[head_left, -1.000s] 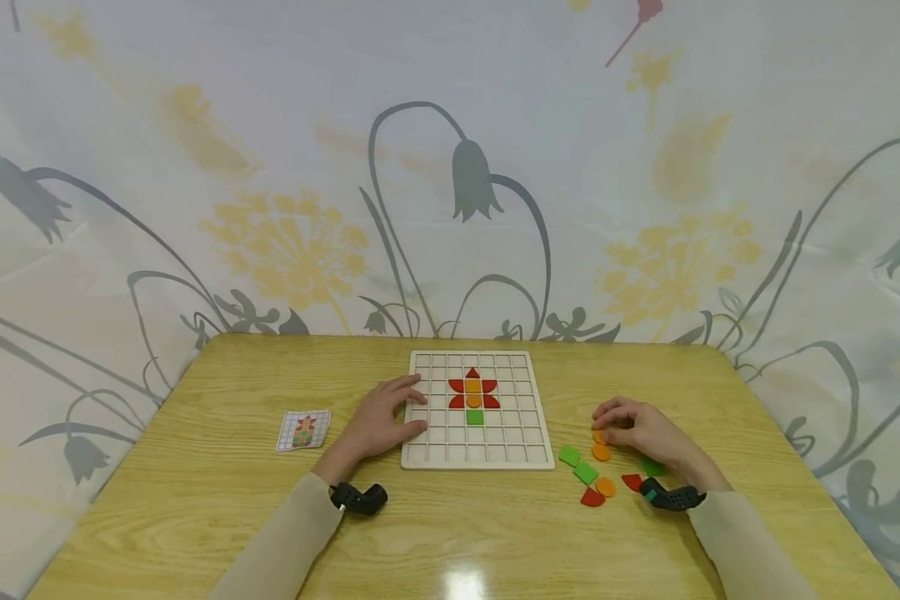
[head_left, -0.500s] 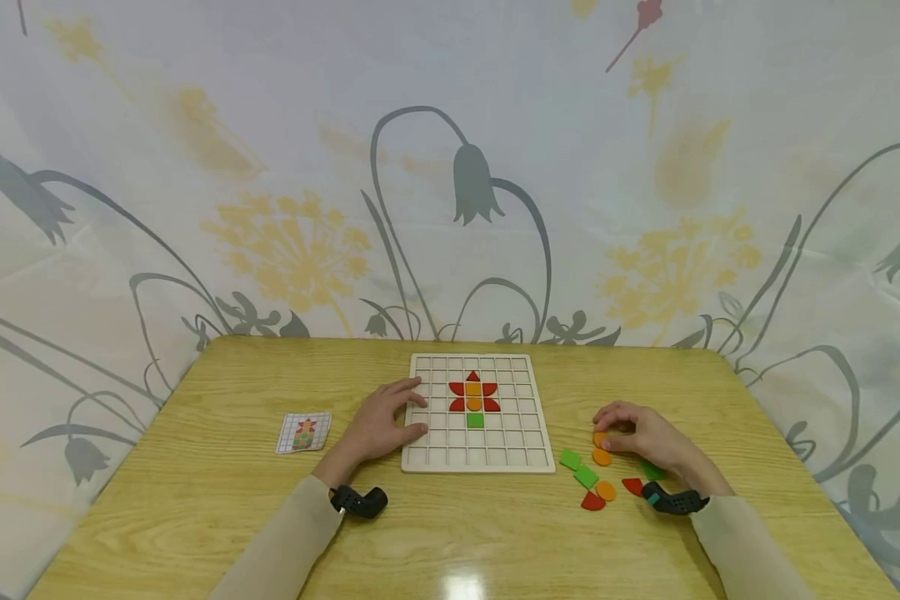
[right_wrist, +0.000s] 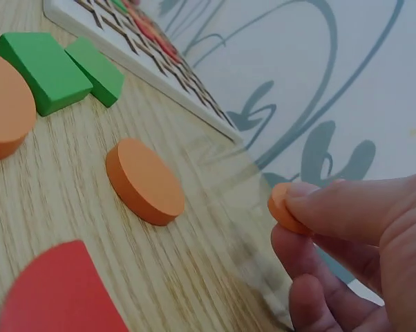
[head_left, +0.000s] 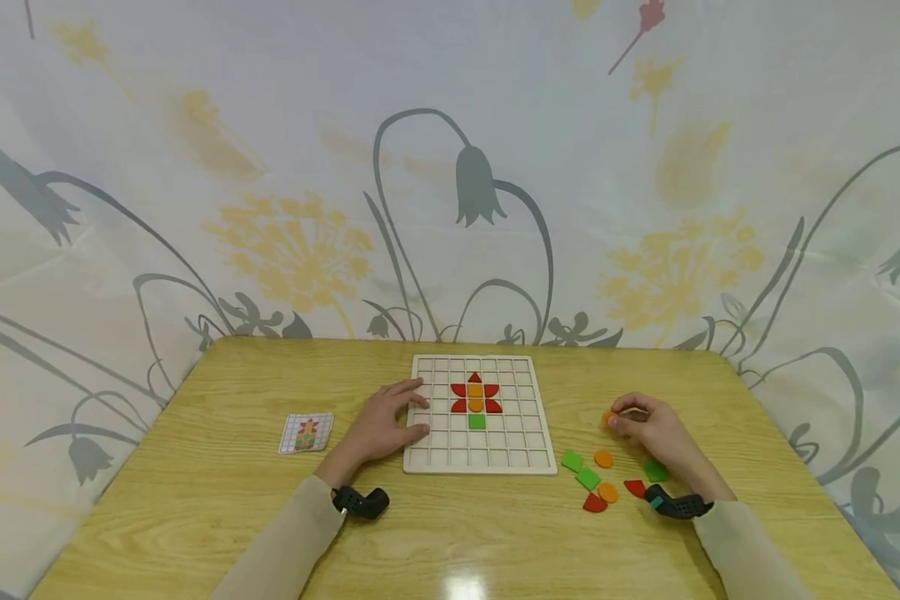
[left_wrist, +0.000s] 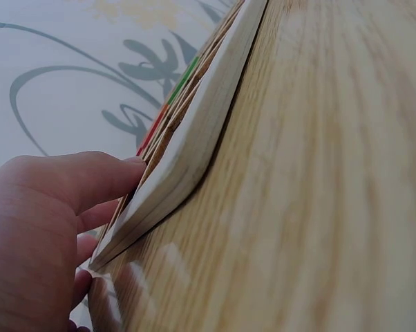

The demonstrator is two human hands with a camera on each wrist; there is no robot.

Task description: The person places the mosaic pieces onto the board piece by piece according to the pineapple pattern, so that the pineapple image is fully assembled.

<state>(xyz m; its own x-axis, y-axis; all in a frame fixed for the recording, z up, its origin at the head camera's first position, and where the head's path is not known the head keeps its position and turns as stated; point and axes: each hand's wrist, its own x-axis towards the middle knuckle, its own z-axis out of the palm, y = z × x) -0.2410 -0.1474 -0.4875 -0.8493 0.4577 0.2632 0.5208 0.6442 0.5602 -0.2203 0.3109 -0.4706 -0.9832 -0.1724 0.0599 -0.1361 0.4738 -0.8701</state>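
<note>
My right hand (head_left: 656, 429) pinches an orange disc (right_wrist: 281, 205) between thumb and index finger, over the table to the right of the board. A white wooden grid board (head_left: 523, 457) lies mid-table. My left hand (head_left: 378, 422) rests at its left side, fingers and thumb touching the rim. On the board is a flower-like figure: red pieces (head_left: 458, 406) around an orange square (head_left: 475, 390) and an orange disc (head_left: 476, 405), with a green square (head_left: 477, 422) below. Near my right hand another orange disc (right_wrist: 146, 181) lies flat on the wood.
Between board and right wrist lie two green squares (head_left: 572, 460), another orange disc (head_left: 607, 492) and two red quarter-circles (head_left: 595, 503). A green piece (head_left: 656, 471) sits beneath the right wrist. A printed pattern card (head_left: 305, 433) lies left. A flowered cloth (head_left: 307, 167) hangs behind the table.
My right hand has lifted the orange disc from beside the other one and moved slightly right and away from me. The left hand stays at the board's edge.
</note>
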